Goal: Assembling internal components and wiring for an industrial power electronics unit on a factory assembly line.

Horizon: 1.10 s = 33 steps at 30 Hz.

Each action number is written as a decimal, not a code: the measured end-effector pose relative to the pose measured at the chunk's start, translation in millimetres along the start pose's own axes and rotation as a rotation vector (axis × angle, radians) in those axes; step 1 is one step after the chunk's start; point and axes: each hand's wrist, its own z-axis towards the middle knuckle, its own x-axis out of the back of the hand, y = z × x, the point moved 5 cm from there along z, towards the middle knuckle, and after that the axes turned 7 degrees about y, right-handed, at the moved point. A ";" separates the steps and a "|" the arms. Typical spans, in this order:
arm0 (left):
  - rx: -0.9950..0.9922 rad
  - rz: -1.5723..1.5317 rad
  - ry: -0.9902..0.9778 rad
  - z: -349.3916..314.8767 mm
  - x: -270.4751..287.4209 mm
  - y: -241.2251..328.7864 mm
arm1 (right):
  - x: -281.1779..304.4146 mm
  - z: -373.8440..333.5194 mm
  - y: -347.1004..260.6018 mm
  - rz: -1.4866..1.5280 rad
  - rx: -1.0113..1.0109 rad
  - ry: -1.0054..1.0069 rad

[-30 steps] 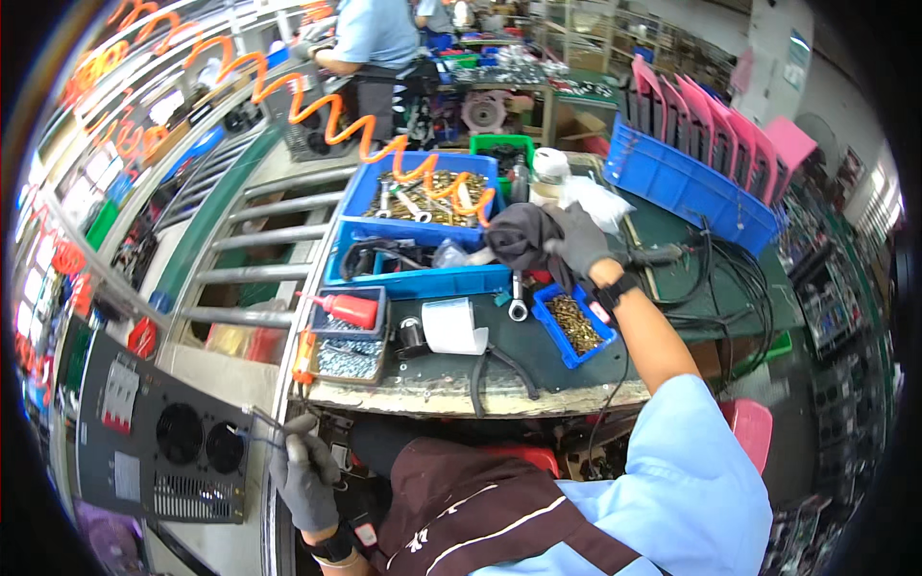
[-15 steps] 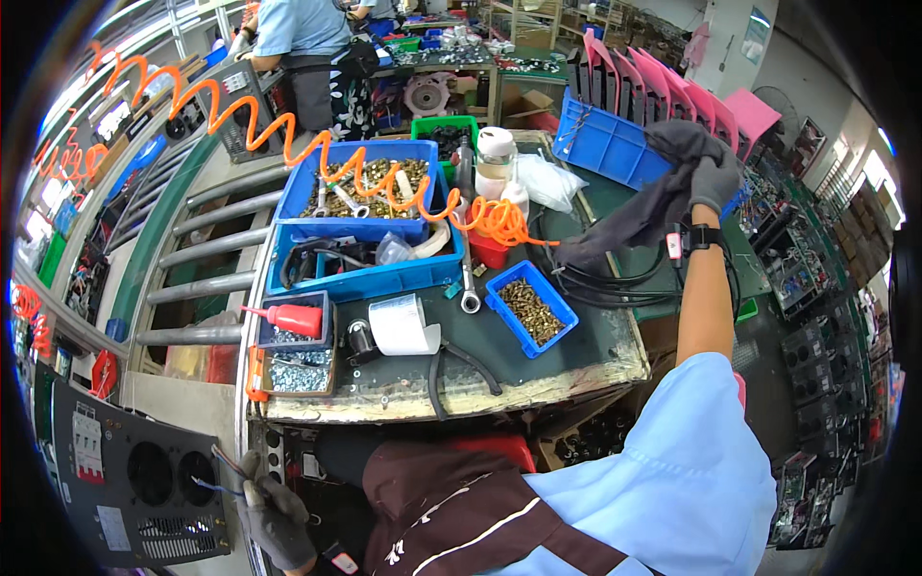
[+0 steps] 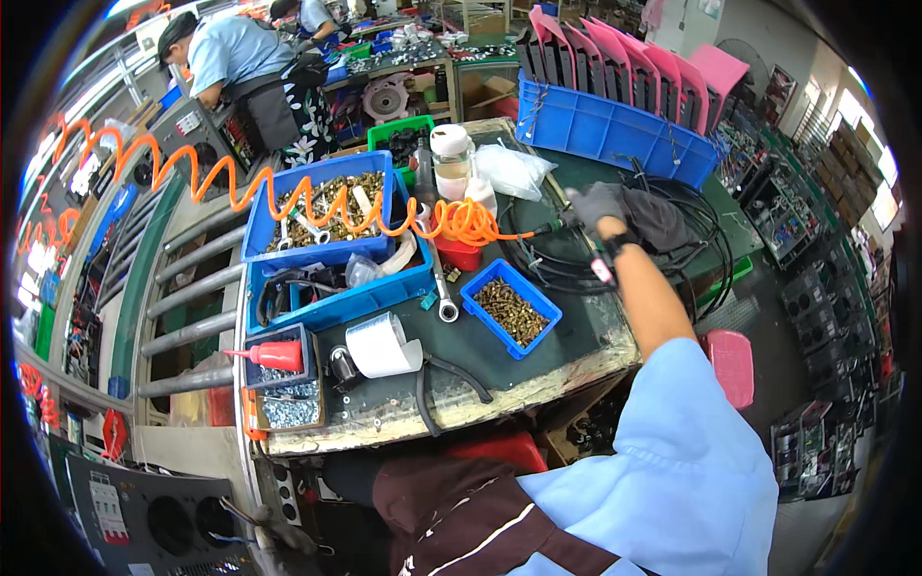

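My right hand [image 3: 597, 207], in a dark grey glove, reaches over the far right of the workbench [image 3: 586, 331]. Its fingers are beside the dark fitting [image 3: 549, 228] at the end of an orange coiled air hose [image 3: 475, 221]; whether they grip it I cannot make out. A crumpled black cloth [image 3: 658, 219] lies against that hand, on top of coiled black cables [image 3: 567, 274]. At the lower left, my gloved left hand [image 3: 280, 540] is closed around thin wires [image 3: 235, 514] coming from a black machine panel [image 3: 158, 518] with round fan openings and a breaker.
Blue bins [image 3: 336, 309] hold brass fittings and tools; a small blue tray [image 3: 512, 305] holds more fittings. A wrench [image 3: 446, 298], pliers [image 3: 428, 398], a white label roll [image 3: 384, 346] and a red bottle [image 3: 274, 356] are nearby. Pink panels [image 3: 639, 72] stand in a blue crate [image 3: 615, 134]. Co-workers [image 3: 235, 58] stand beyond.
My right hand has lowered the black cloth onto the cables, let it go and moved left to the hose's end. My left hand stays at the wires. The view has shifted.
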 end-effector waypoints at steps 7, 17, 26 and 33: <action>0.041 -0.057 -0.232 -22.4 -0.1 2.4 | -38.1 -11.0 -9.4 0.204 -0.520 0.089; 0.187 -0.101 -0.323 -11.5 54.4 3.8 | 35.0 -22.7 7.7 1.199 -0.238 -0.488; 0.004 0.030 -0.284 4.2 18.5 0.7 | 161.3 -164.8 -20.4 1.676 -0.079 -1.024; -0.161 0.051 -0.195 -13.6 72.1 26.2 | 149.1 -153.1 46.0 1.765 0.282 -1.283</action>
